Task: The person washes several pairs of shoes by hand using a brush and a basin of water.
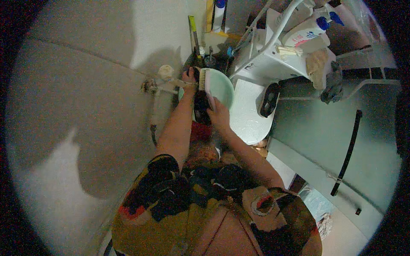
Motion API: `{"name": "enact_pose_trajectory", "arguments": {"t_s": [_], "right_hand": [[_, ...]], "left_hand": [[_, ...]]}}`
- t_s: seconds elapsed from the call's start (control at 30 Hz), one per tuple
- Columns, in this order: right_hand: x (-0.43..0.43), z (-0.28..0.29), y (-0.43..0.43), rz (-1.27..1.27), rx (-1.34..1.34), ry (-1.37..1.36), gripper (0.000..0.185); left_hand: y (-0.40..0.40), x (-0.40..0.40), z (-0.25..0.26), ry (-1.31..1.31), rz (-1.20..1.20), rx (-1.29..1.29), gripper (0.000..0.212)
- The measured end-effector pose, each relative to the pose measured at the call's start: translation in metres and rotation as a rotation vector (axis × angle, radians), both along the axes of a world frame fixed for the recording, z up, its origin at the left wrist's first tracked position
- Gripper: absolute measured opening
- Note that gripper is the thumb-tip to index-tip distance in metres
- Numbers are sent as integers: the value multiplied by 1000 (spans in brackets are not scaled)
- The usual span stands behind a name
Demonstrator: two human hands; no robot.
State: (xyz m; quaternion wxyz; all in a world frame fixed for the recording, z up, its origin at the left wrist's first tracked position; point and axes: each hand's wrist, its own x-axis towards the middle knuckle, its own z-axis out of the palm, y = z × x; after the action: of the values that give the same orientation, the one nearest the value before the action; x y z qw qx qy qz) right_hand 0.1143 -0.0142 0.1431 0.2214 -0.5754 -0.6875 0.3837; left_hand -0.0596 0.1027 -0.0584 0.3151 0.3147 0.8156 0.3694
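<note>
My left hand (190, 76) grips the far end of a black shoe (201, 110), holding it above a pale green basin (226, 88). In my right hand (219, 112) is a white-backed scrubbing brush (207, 84). Its pale bristles face left, against or very close to the shoe; the contact is too dim to tell. Another black shoe (270, 100) lies to the right on a wet white surface (250, 118), which looks like a closed toilet lid. My forearms hide part of what is below.
A wall tap (163, 84) with a hose (154, 134) juts out left of the basin. At upper right, a white metal rack (282, 24) surrounds a white tank (282, 65) bearing a spray bottle (307, 33) and cloths (317, 67). A frosted glass door (314, 121) with a black handle (347, 152) stands right.
</note>
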Motion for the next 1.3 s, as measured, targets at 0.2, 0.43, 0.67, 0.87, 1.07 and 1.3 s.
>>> {"name": "enact_pose_trajectory", "arguments": {"t_s": [0.2, 0.43, 0.67, 0.87, 1.07, 1.3], "right_hand": [[1, -5, 8, -137, -194, 83, 53], [-33, 4, 10, 56, -20, 87, 54], [21, -55, 20, -143, -420, 577, 50], [31, -64, 39, -248, -772, 834, 48], [27, -83, 58, -314, -490, 760, 38], [-2, -55, 58, -323, -837, 783, 47]], "left_hand": [[-11, -4, -18, -564, 44, 294, 73], [-37, -36, -68, -327, -294, 280, 69], [1, 58, -17, -1061, -46, 205, 71], [-21, 59, 16, -1089, -46, 112, 74], [-33, 48, 27, -1056, -26, 74, 78], [-35, 16, 4, -948, 72, 70, 82]]}}
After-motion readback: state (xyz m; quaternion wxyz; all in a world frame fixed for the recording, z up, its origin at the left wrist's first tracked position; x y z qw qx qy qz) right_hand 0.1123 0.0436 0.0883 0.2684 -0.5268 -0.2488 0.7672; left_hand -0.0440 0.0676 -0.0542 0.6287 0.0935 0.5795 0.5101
